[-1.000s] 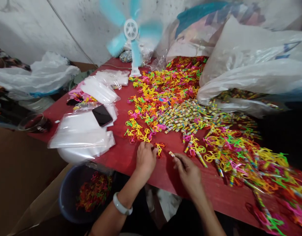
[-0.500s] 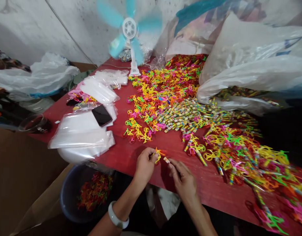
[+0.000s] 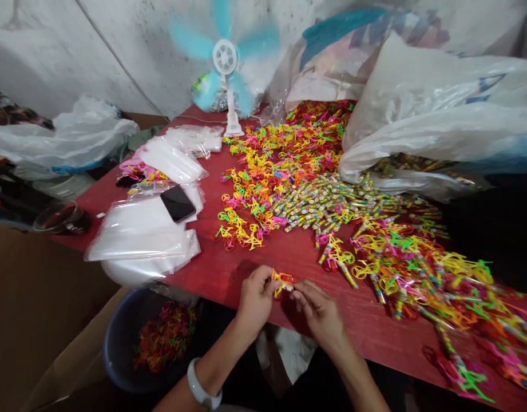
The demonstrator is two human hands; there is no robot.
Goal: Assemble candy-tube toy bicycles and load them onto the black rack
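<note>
My left hand [image 3: 255,297] pinches an orange and yellow plastic toy bicycle [image 3: 278,277] above the front edge of the red table [image 3: 229,274]. In my right hand [image 3: 322,312] is a small printed tube [image 3: 286,287], gripped between thumb and fingers, its end up against the toy bicycle. Whether the two are joined cannot be made out. Just beyond my hands lie loose toy bicycles [image 3: 241,232] in several colours. A heap of printed tubes [image 3: 317,200] is behind to the right, and bicycles with tubes attached [image 3: 400,257] are piled at the right.
A phone [image 3: 177,203] rests on clear plastic bags [image 3: 138,234] at the left. Behind them a fan [image 3: 225,57] is spinning. A big white sack [image 3: 422,109] stands at the back right. Below the table edge is a tub [image 3: 111,343] holding more plastic pieces. A glass cup [image 3: 59,217] sits far left.
My right hand has brought the tube left, from just apart to against the toy bicycle in my left hand. The view has shifted slightly.
</note>
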